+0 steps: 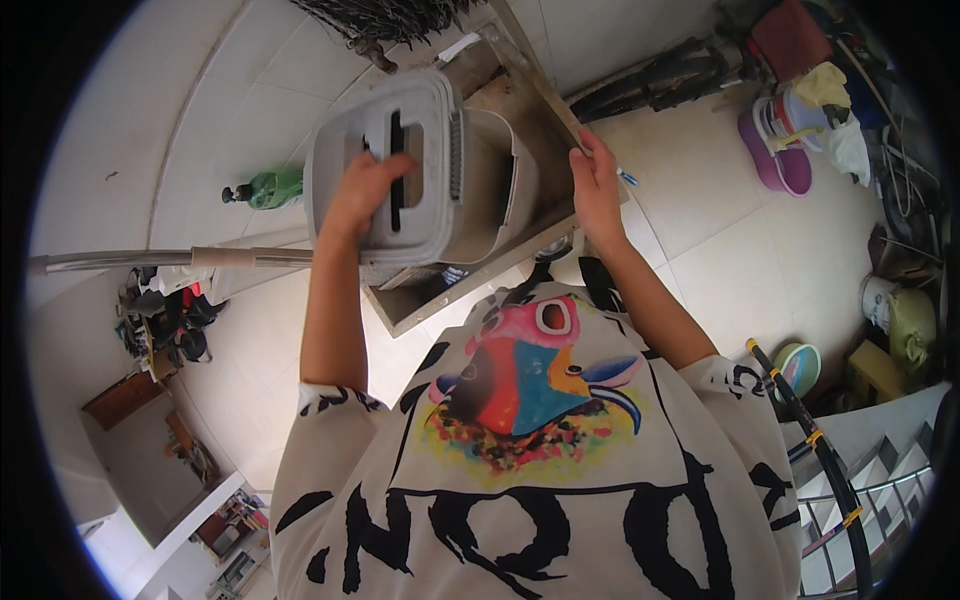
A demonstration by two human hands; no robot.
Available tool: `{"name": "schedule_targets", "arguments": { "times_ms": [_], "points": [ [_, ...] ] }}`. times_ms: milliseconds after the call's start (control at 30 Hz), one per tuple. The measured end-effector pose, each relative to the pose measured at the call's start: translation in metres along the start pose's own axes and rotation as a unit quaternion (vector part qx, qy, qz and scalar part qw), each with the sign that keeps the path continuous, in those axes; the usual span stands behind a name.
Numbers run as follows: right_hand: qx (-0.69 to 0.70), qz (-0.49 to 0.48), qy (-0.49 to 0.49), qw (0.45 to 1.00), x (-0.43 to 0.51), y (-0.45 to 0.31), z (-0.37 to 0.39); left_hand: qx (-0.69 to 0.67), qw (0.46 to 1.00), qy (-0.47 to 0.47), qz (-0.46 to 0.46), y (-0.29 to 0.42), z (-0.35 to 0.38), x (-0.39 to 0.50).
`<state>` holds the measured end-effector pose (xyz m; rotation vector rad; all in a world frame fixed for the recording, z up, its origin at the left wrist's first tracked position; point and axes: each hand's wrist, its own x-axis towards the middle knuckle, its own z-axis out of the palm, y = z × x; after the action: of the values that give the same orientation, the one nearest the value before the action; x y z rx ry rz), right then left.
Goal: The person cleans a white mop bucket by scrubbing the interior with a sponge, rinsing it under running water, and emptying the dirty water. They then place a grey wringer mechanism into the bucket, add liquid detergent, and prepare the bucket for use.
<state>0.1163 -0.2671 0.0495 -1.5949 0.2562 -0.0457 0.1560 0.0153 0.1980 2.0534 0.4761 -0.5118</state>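
A grey plastic mop bucket (487, 187) with a slotted top (435, 97) leans in a stone utility sink (480, 277). My left hand (364, 191) grips this top at its slot, thumb over the opening and the other fingertips hidden. At the sink's right corner, my right hand (598, 187) lies against the rim, thumb apart from the fingers. Whether it grasps the rim cannot be made out. A small blue-and-white object (628, 178) pokes out just beyond that hand. Some of the sink's inside is hidden under the bucket.
Left of the bucket is a green pump bottle (274, 190), with a metal pole (225, 258) below it. A dark bristly broom (390, 19) is behind the sink. A purple basin (791, 171) stands on the tiled floor to the right. Stair railings (832, 450) are at lower right.
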Motion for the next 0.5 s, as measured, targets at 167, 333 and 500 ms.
{"name": "schedule_targets", "arguments": {
  "times_ms": [167,333,500],
  "points": [
    [-0.057,-0.069,-0.068,0.994,-0.008,-0.020,0.022,0.142,0.990,0.018,0.012,-0.047,0.013,0.016],
    [-0.048,-0.082,-0.147,0.985,-0.004,-0.040,0.035,0.215,0.972,0.085,0.031,-0.043,0.036,0.019],
    [-0.055,-0.109,-0.167,0.978,0.006,-0.056,0.037,0.217,0.975,0.045,-0.005,-0.032,0.044,0.024]
  ]
}}
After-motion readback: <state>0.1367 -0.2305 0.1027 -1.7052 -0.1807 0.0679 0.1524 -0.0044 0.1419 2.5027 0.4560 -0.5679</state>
